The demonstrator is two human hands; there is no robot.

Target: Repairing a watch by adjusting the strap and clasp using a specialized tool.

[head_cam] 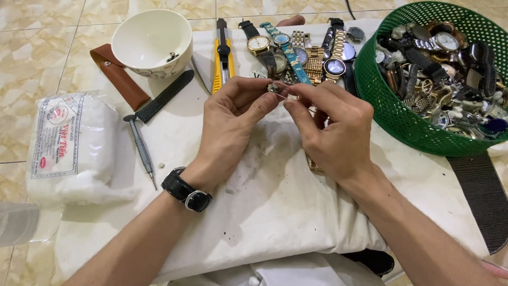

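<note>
Left hand [233, 119] and right hand [333, 132] meet fingertip to fingertip over a white cloth [264, 201], pinching a small round watch part [275, 88] between them; black wristwatch [186, 189] on the left wrist. Just beyond the fingertips lies a row of watches [296, 50] and a yellow utility knife [223, 58]. Left of the fingers: white bowl [151, 42], small screwdriver [140, 148], cotton pack [71, 143]; right of them, a green basket [391, 111] of watches.

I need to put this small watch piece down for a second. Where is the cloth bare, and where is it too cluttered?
Bare white cloth lies between both forearms, below the left hand and right hand. A smaller patch sits between the screwdriver and the left wrist. It is crowded at the row of watches above and the green basket on the right.
</note>
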